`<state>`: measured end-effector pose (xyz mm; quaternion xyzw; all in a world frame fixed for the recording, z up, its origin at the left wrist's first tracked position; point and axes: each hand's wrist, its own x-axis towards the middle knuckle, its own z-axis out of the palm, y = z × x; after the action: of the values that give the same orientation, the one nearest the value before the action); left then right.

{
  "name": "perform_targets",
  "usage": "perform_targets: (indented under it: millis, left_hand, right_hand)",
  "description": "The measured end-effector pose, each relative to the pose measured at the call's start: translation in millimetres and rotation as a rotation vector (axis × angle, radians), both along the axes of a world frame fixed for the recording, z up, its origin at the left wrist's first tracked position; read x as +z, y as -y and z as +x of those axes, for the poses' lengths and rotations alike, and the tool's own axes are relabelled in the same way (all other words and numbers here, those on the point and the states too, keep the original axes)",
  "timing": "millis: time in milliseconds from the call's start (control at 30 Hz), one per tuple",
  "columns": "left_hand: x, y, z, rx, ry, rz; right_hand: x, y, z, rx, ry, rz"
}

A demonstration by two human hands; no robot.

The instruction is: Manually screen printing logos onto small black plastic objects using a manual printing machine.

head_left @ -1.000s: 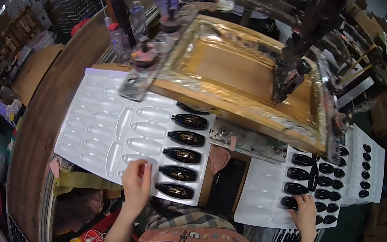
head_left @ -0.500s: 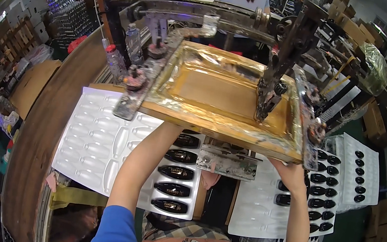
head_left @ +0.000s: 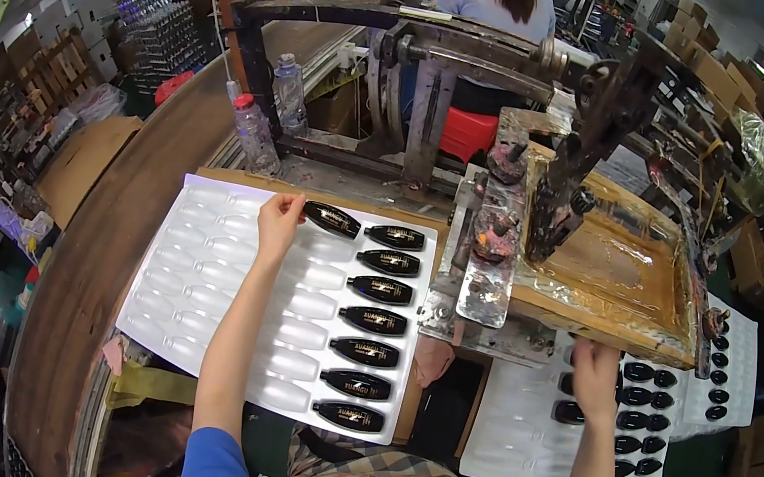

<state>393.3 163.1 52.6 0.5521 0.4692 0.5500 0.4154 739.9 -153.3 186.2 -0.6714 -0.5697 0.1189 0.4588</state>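
Note:
My left hand (head_left: 279, 220) is closed on the narrow neck end of a glossy black bottle (head_left: 333, 220) with gold print. The bottle lies at the top of the second column from the right in the white moulded tray (head_left: 229, 259). Beside it runs a column of similar printed black bottles (head_left: 374, 320). My right hand (head_left: 594, 377) is at the near edge of the wood-rimmed printing screen (head_left: 603, 324), over the right white tray (head_left: 512, 429). Its fingertips are partly hidden there, and black bottles (head_left: 645, 397) lie just to its right.
A dark metal press arm (head_left: 579, 160) stands over the screen, with a stained clamp plate (head_left: 493, 246) on the screen's left. Clear plastic bottles (head_left: 257, 134) stand behind the left tray. A brown curved bench (head_left: 101, 244) borders the left. Another person (head_left: 499, 7) sits beyond the press.
The screen has shifted right, uncovering the top of the left tray. My left hand has come out from beneath it and is now at that tray with a black bottle. My right hand stays near the screen's edge.

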Motion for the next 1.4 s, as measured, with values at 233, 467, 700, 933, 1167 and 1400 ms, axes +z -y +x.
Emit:
perform_targets:
  millis: [233, 467, 700, 933, 1167, 1400]
  left_hand:
    - [-35, -29, 10, 0.202, -0.383, -0.076]
    - [-85, -47, -2, 0.091, -0.449, 0.548]
    - [-16, -21, 89, -0.105, -0.241, 0.592]
    - [32, 17, 161, -0.261, 0.121, 0.504]
    - [113, 56, 100, -0.593, 0.237, 0.224]
    - [41, 31, -10, -0.195, 0.018, 0.094]
  right_hand:
    - [-51, 96, 43, -0.140, 0.735, -0.718]
    - [-47, 114, 48, -0.166, 0.746, -0.434]
    - [-13, 79, 41, -0.321, -0.084, -0.144]
    - [-7, -10, 5, 0.011, 0.036, 0.044]
    - [-2, -56, -35, 0.147, 0.210, -0.093]
    - [-27, -36, -29, -0.233, -0.091, 0.141]
